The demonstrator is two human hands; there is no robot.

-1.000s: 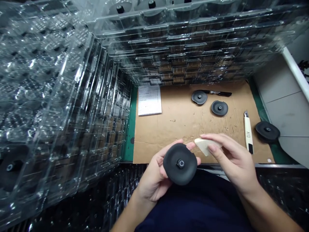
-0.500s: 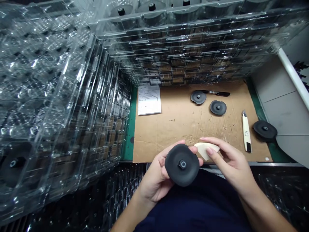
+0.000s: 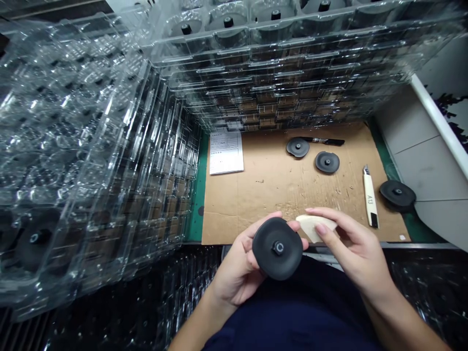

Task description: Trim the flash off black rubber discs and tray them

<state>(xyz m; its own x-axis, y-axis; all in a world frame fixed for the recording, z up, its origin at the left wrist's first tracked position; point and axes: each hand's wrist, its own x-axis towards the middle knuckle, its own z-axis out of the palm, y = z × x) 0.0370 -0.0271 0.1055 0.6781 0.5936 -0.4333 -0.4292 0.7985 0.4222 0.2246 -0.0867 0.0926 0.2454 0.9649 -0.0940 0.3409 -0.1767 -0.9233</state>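
Observation:
My left hand [image 3: 239, 265] grips a black rounded disc [image 3: 268, 261] with a short hollow stem at its centre, the stem side facing up toward me. Its fingers wrap behind the rim, and some fingertips show past the right edge. Close by on the right, my right hand [image 3: 353, 243] pinches a cream-coloured wedge-shaped pad [image 3: 310, 225] between thumb and fingers. The pad's tip lies near the left fingertips; whether they touch is hard to tell. Both hands are over the near edge of a cardboard sheet [image 3: 252, 204].
Two similar black discs [image 3: 327, 162] lie on the cardboard beside a black marker [image 3: 327, 141]. A cream-handled cutter [image 3: 370, 197] and another disc [image 3: 398, 195] are at the right. Printed paper [image 3: 226, 153] lies at left. Stacked clear plastic trays [image 3: 256, 53] rise behind and to the left.
The view has shifted slightly, showing more of the trays at the top. Both hands keep their holds on the disc and the pad, nearly unmoved.

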